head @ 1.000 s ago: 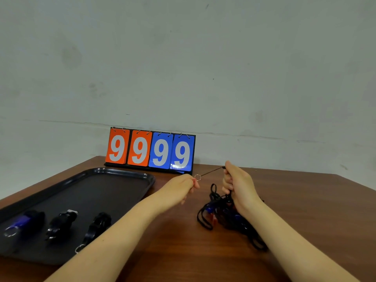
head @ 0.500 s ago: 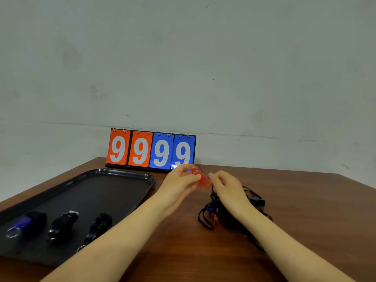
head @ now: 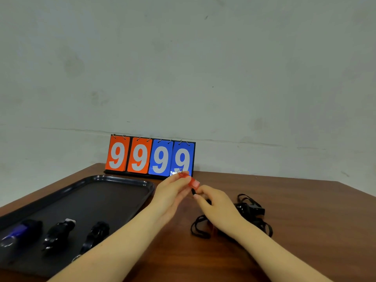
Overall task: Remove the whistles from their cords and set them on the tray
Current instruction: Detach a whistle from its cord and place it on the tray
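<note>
Head view: left hand (head: 173, 192) raised over brown wooden table (head: 305, 220), fingers curled, pinching translucent red plastic whistle (head: 190, 180) with small metal ring on its far end. Right hand (head: 217, 206) just beside it, fingertips pinched on a black cord end below the whistle. Tangle of black cords (head: 252, 216) lies under and right of that hand. Black rectangular plastic tray (head: 122, 182) at left carries blue whistle (head: 18, 231) and two black whistles (head: 59, 233). Orange-and-blue flip scoreboard (head: 150, 157) reads 9999.

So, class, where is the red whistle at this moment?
In the head view, the red whistle is near the middle, pinched in the left hand above the table, just in front of the scoreboard, with the right hand beside it.
</note>
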Demonstrator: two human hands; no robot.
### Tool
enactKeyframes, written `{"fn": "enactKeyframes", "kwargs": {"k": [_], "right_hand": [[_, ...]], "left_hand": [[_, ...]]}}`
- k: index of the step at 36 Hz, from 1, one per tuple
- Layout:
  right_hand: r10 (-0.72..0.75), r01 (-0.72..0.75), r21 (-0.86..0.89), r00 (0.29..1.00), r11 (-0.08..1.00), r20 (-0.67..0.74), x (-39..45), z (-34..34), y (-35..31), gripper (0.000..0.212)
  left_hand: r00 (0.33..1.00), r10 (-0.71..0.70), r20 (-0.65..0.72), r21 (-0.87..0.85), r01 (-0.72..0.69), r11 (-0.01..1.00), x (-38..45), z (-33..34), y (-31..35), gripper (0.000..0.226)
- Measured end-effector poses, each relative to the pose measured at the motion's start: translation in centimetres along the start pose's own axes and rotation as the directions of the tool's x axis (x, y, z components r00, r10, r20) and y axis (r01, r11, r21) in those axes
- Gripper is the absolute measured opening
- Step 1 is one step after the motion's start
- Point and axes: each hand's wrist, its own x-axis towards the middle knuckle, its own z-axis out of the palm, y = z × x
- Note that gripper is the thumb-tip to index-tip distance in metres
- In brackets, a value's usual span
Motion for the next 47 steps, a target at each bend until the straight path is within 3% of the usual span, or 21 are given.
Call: {"fn": "enactKeyframes", "kwargs": {"k": [4,8,11,16,22,30,34,39,47], "right_hand": [[-0.028,0.027,0.009,1.000,1.000,0.003,0.0,0.3,-0.1,0.016],[-0.037,0.037,-0.016,0.999,0.999,-0.004,0.1,0.2,-0.2,0.017],[-0.007,0.007,-0.008,1.000,1.000,-0.018,0.1,0.0,-0.1,0.018],[0.108,-0.095,0.199,0.993,0.975,-0.055,0.1,-0.8,-0.2,0.018],[0.176,-0.171,0.411,0.984,0.895,0.025,0.0,-1.4,-0.5,0.023],[0.083,-0.093,0.332,0.996,0.939,0.044,-0.3,-1.1,-0.8,0.017],[0.039,-0.036,0.303,0.999,0.952,-0.004,-0.3,-0.8,-0.9,0.016],[0.088,-0.049,0.385,0.993,0.921,-0.084,-0.1,-1.1,-1.3,0.020],[0.297,-0.211,0.672,0.955,0.710,-0.014,0.3,-1.4,-0.8,0.030]], "left_hand": [[0.999,0.032,-0.019,0.065,-0.031,0.997,0.1,-0.2,-0.5,0.015],[0.996,0.089,-0.017,0.310,-0.080,0.947,0.2,-0.3,-1.0,0.022],[0.994,0.108,0.007,0.398,-0.102,0.912,0.3,-0.2,-1.2,0.022],[0.996,0.078,0.048,0.354,-0.090,0.931,0.2,-0.1,-1.0,0.027],[0.996,0.025,0.082,0.205,-0.042,0.978,0.1,0.2,-0.8,0.024],[0.998,-0.054,0.025,0.020,0.053,0.998,0.4,0.0,-0.6,0.025],[0.998,-0.049,0.050,0.061,0.046,0.997,0.2,0.0,-0.7,0.025],[0.997,-0.008,0.076,0.097,0.001,0.995,0.0,0.2,-0.6,0.026],[0.988,0.099,0.119,0.308,-0.132,0.942,-0.6,0.7,-0.5,0.023]]}}
